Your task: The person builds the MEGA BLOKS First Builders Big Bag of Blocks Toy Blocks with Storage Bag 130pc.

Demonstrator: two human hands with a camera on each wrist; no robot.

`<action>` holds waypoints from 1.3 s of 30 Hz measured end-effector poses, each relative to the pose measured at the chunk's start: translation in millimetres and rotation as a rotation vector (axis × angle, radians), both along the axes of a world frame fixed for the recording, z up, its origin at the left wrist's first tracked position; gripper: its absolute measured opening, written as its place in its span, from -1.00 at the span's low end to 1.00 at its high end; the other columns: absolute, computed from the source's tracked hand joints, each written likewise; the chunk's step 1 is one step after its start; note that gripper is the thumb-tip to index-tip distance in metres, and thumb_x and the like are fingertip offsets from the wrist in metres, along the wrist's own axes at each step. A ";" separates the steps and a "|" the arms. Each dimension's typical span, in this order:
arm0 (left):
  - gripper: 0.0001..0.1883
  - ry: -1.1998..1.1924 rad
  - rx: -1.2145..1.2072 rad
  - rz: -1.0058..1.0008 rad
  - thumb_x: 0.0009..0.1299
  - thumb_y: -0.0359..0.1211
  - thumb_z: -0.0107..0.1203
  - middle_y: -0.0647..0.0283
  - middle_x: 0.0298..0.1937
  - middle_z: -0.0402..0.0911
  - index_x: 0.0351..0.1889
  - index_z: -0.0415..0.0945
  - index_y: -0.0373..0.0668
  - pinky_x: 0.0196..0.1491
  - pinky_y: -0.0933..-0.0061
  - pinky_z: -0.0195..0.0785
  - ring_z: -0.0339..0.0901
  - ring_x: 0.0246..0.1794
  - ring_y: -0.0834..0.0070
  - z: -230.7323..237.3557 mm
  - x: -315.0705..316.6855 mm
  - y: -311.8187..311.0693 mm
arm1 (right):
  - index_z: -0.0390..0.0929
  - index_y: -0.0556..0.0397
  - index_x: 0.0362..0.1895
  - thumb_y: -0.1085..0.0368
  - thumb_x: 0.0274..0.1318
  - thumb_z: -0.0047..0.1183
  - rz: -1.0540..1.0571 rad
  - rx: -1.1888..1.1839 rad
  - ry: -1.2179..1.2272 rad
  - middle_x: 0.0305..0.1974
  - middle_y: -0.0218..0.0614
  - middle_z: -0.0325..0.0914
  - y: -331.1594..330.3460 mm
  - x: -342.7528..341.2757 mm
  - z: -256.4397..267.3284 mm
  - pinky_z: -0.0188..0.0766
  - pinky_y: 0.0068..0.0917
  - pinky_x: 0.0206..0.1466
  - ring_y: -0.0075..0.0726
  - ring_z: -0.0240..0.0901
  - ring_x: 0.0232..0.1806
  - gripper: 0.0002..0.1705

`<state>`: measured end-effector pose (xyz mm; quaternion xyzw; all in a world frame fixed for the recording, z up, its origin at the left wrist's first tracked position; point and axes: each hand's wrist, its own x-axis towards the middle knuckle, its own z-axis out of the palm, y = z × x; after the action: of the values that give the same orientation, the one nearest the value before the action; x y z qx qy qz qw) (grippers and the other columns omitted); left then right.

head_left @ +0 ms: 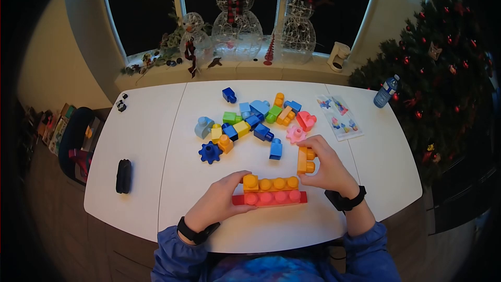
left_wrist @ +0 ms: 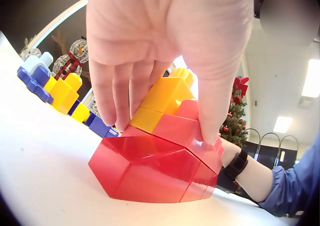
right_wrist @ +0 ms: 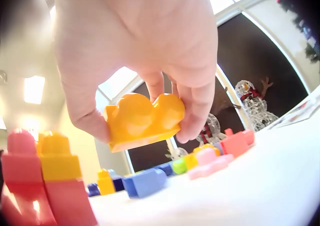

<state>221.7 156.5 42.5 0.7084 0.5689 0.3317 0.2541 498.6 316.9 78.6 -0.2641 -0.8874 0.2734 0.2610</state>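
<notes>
Right hand (head_left: 332, 164) pinches an orange block (head_left: 302, 161) — left hand (head_left: 216, 202) grips a red-and-orange stack (head_left: 272, 197)

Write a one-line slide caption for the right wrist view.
Right-hand fingers pinch a yellow-orange block above the white table.

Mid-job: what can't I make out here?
Head: details on the white printed paper sheet, too small.
Left wrist: far side of the red, coral and orange plastic block stack, partly behind the left hand.
Right wrist: stack's base, cut off by bottom edge.
Right wrist: one end of the orange two-stud plastic block, behind the right hand.
</notes>
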 end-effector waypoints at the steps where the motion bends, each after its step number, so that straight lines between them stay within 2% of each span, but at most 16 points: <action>1: -0.19 -0.001 0.000 -0.002 0.18 -0.23 0.58 -0.03 0.23 0.62 0.35 0.42 -0.24 0.25 0.22 0.56 0.66 0.18 0.02 -0.1 0.3 0.3 | 0.41 0.08 0.29 0.33 -0.16 0.42 0.063 -0.026 0.005 0.13 -0.04 0.47 -9.7 -5.7 8.7 0.51 -0.19 0.25 0.14 0.50 0.18 -0.17; 6: -0.22 -0.034 -0.041 0.003 0.18 -0.24 0.58 -0.03 0.20 0.64 0.32 0.44 -0.25 0.24 0.25 0.56 0.68 0.16 0.06 2.0 0.8 0.1 | 0.40 0.12 0.35 0.31 -0.14 0.47 0.278 -0.095 0.013 0.19 -0.01 0.47 -45.3 -32.7 7.7 0.47 -0.14 0.32 0.16 0.46 0.22 -0.12; 10: -0.23 -0.037 -0.050 0.012 0.18 -0.23 0.59 -0.02 0.17 0.65 0.30 0.45 -0.26 0.24 0.25 0.56 0.69 0.14 0.06 2.1 1.1 -0.7 | 0.44 0.14 0.33 0.21 -0.10 0.53 0.285 0.035 -0.096 0.19 -0.01 0.48 -48.1 -41.2 4.5 0.46 -0.11 0.30 0.18 0.44 0.20 -0.13; 13: -0.28 -0.059 -0.032 -0.004 0.23 -0.22 0.54 -0.10 0.15 0.64 0.28 0.46 -0.29 0.16 0.17 0.56 0.64 0.12 -0.07 4.9 2.0 -0.4 | 0.45 0.18 0.32 0.15 -0.05 0.53 0.295 0.031 -0.125 0.15 0.00 0.51 -48.0 -43.1 3.6 0.46 -0.10 0.27 0.17 0.47 0.17 -0.14; 16: -0.29 -0.065 -0.019 -0.006 0.23 -0.21 0.54 -0.09 0.11 0.65 0.27 0.46 -0.29 0.15 0.18 0.56 0.65 0.09 -0.07 6.2 2.8 -0.1 | 0.42 0.22 0.35 0.11 0.01 0.50 0.318 0.002 -0.115 0.14 0.02 0.55 -48.6 -47.2 -5.6 0.43 -0.09 0.29 0.17 0.48 0.18 -0.13; 19: -0.25 -0.039 -0.034 0.007 0.18 -0.23 0.59 -0.03 0.13 0.66 0.28 0.46 -0.26 0.22 0.25 0.57 0.69 0.12 0.04 4.0 2.3 0.0 | 0.38 0.16 0.42 0.01 0.07 0.50 0.275 0.034 -0.200 0.18 -0.01 0.57 -51.5 -50.2 -17.2 0.40 -0.12 0.35 0.12 0.52 0.21 -0.07; 22: -0.26 -0.027 -0.050 0.012 0.19 -0.24 0.58 -0.03 0.12 0.67 0.27 0.46 -0.26 0.21 0.25 0.57 0.69 0.11 0.04 7.6 3.2 0.0 | 0.35 0.19 0.44 -0.02 0.10 0.47 0.270 0.031 -0.235 0.20 0.02 0.56 -53.6 -52.3 -16.7 0.35 -0.10 0.38 0.13 0.51 0.22 -0.05; 25: -0.26 -0.032 -0.058 0.013 0.18 -0.25 0.58 -0.03 0.11 0.67 0.27 0.46 -0.26 0.22 0.24 0.57 0.69 0.11 0.04 5.5 2.7 0.4 | 0.32 0.30 0.43 0.04 0.09 0.45 0.289 0.047 -0.227 0.21 0.08 0.55 -53.9 -52.2 -13.6 0.39 -0.08 0.32 0.17 0.50 0.21 -0.04; 28: -0.27 -0.046 -0.056 -0.002 0.21 -0.23 0.54 -0.11 0.13 0.65 0.28 0.46 -0.29 0.17 0.17 0.54 0.63 0.12 -0.09 4.6 1.6 0.7 | 0.30 0.34 0.45 -0.03 0.14 0.42 0.317 0.035 -0.280 0.24 0.11 0.53 -52.5 -50.7 -7.4 0.39 -0.08 0.33 0.19 0.50 0.23 -0.02; 31: -0.24 -0.046 -0.057 0.005 0.19 -0.23 0.55 -0.12 0.17 0.64 0.31 0.44 -0.29 0.19 0.16 0.53 0.62 0.14 -0.11 3.9 0.9 -0.5 | 0.30 0.32 0.46 -0.07 0.19 0.37 0.445 0.066 -0.125 0.25 0.13 0.52 -21.9 -46.4 -3.1 0.40 -0.08 0.34 0.20 0.49 0.25 -0.03; 35: -0.22 -0.019 -0.059 0.000 0.18 -0.22 0.56 -0.10 0.18 0.63 0.32 0.43 -0.29 0.21 0.18 0.54 0.62 0.15 -0.09 2.6 0.4 -0.8 | 0.43 0.20 0.37 -0.01 0.20 0.35 -0.006 0.177 -0.220 0.18 0.11 0.55 50.0 -58.8 -5.1 0.43 -0.08 0.30 0.21 0.50 0.22 -0.21; 37: -0.21 -0.006 -0.056 0.006 0.17 -0.20 0.59 -0.05 0.16 0.65 0.30 0.44 -0.28 0.21 0.21 0.57 0.65 0.13 -0.03 3.6 0.2 -0.3 | 0.50 0.14 0.26 0.00 0.15 0.37 -0.194 0.206 -0.255 0.07 0.01 0.59 99.5 -67.9 -31.8 0.45 -0.04 0.22 0.15 0.53 0.17 -0.30; 39: -0.20 -0.003 -0.058 0.004 0.17 -0.20 0.59 -0.06 0.16 0.64 0.31 0.44 -0.28 0.21 0.21 0.57 0.65 0.13 -0.03 2.4 -0.2 -0.1 | 0.53 0.10 0.21 -0.05 0.08 0.40 -0.286 0.243 -0.352 0.02 -0.06 0.59 125.2 -75.0 -43.2 0.44 -0.02 0.17 0.08 0.53 0.16 -0.29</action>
<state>221.5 156.4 44.9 0.6992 0.5792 0.3166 0.2746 423.6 442.1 35.4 -0.3973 -0.8990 0.0749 0.1682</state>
